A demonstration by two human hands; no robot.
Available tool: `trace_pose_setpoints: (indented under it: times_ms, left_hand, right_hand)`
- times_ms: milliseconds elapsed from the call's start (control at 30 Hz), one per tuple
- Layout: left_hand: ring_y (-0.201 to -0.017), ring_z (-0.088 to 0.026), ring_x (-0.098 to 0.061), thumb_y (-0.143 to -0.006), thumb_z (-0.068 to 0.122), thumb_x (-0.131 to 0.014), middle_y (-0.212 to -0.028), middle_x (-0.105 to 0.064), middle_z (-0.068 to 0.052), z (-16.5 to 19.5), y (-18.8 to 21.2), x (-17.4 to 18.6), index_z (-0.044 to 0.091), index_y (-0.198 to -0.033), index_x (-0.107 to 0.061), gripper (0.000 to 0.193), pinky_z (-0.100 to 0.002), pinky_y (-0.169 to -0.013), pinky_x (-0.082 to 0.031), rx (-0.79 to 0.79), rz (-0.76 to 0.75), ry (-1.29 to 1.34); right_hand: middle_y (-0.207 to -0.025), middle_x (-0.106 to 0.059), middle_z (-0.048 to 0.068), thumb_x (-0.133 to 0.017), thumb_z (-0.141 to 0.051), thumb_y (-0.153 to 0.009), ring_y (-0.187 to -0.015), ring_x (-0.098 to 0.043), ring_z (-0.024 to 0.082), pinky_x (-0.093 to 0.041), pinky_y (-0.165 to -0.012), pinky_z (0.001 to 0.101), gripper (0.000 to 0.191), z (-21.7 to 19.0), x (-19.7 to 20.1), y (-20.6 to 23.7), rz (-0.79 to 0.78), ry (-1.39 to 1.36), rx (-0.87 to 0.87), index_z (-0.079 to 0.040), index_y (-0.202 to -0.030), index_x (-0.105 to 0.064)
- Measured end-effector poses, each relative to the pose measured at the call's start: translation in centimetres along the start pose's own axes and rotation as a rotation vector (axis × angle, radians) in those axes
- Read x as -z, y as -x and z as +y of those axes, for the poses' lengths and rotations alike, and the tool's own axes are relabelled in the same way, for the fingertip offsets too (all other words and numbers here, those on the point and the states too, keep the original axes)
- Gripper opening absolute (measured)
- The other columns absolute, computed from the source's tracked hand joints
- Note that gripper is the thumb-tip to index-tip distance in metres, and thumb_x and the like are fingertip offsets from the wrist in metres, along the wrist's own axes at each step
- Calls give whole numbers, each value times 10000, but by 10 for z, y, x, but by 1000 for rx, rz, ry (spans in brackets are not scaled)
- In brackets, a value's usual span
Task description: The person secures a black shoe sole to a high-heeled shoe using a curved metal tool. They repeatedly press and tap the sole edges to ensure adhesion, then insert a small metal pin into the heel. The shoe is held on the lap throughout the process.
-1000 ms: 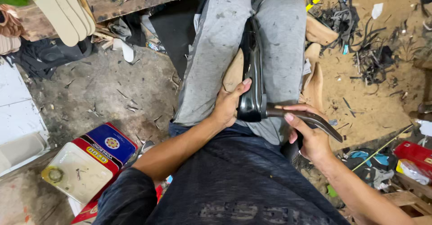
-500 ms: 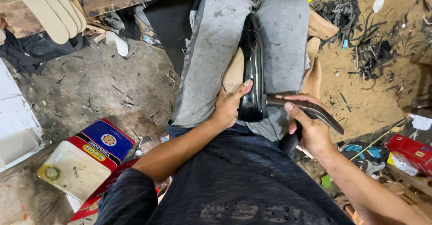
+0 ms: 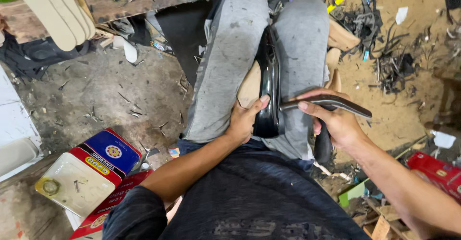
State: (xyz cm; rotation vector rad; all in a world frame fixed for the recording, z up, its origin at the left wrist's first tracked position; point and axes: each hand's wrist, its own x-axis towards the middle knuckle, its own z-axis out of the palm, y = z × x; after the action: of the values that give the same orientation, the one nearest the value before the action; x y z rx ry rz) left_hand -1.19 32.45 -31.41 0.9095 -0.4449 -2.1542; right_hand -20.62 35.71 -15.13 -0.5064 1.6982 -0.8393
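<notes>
Shoe (image 3: 267, 93), glossy and black, stands wedged between the person's grey-trousered knees (image 3: 225, 72), sole edge up, with a pale tan last or insole (image 3: 249, 89) showing on its left side. Left hand (image 3: 245, 120) is closed round the near end of the shoe, thumb pressed on the black upper, steadying it. Right hand (image 3: 336, 122) is wrapped round a dark curved tool (image 3: 331, 103), seemingly a hammer or lasting iron, whose narrow end touches the shoe just right of the upper. The work in hand looks like shaping or pressing the upper along the sole edge; a next move would, I judge, call for a firm left grip so the shoe cannot twist, and a controlled stroke of the tool that stays clear of the thumb. Left of the shoe, on the dirty floor (image 3: 120, 101), lies a red and blue tin (image 3: 91, 173); right of it, scraps (image 3: 384, 43) litter the sandy ground. Against the earlier pictures, both hands hold as before; the tool has edged slightly nearer the shoe and the view has shifted a little
</notes>
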Motion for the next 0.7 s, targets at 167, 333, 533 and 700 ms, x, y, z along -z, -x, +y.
trace_pose_setpoints:
  times_ms: [167,333,533,700]
  left_hand:
    - [-934,-191,-582,-1006,67,-697,-1113,-663,-114,-3,0,7,-23,-1396,-584,417,-360,-860,-456,128,87,-83]
    - [-982,-122,-661,-980,56,-715,-1149,-698,-64,-3,1,2,-19,-1390,-581,437,-293,-868,-531,59,52,-12]
    - [-1094,-79,-660,-933,77,-724,-1259,-677,-4,6,-2,-11,44,-1417,-545,517,-248,-974,-532,-10,-7,24]
    - [-1073,-139,-673,-961,62,-735,-1212,-688,-68,5,-7,-11,2,-1414,-569,486,-284,-954,-538,50,47,-25]
  right_hand:
    - [-812,-663,78,-778,-156,-885,-474,-541,120,-443,-432,260,291,13,-21,8,177,-225,14,-21,-1131,-699]
    - [-876,-696,60,-771,-128,-883,-492,-533,119,-446,-455,258,278,16,-30,7,262,-271,92,-2,-1120,-699]
    - [-890,-700,99,-780,-115,-886,-487,-520,123,-451,-453,269,262,-2,-27,-14,272,-281,110,11,-1100,-697]
    - [-1065,-776,109,-777,-100,-890,-522,-536,108,-453,-479,252,230,-26,-30,-30,254,-247,205,7,-1072,-686]
